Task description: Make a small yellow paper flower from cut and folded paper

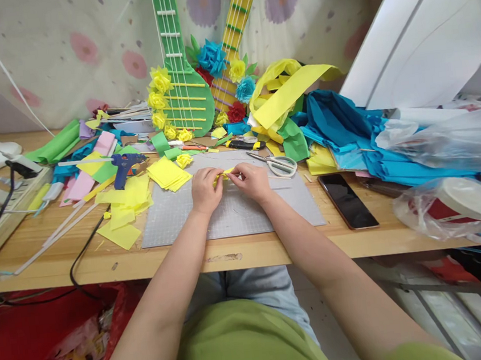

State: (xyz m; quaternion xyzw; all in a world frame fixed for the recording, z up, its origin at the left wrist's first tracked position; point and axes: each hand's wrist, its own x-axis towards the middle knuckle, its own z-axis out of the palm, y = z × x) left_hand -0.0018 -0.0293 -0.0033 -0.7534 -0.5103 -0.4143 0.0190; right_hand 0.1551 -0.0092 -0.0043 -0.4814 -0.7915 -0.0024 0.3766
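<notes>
My left hand [205, 190] and my right hand [251, 181] meet over the grey cutting mat [244, 214]. Both pinch a small yellow paper piece [225, 174] between their fingertips, just above the mat. A stack of yellow paper squares [169, 173] lies left of my left hand. Scissors [276, 163] rest just beyond my right hand. A small yellow paper flower [184, 160] sits behind the stack.
A blue glue gun [125, 165] lies at the left among paper scraps. A phone [347, 199] lies right of the mat. Two paper guitars [181, 71] with flowers lean on the back wall. Blue paper [347, 128] and plastic bags [453, 203] fill the right. A power strip [7, 207] sits far left.
</notes>
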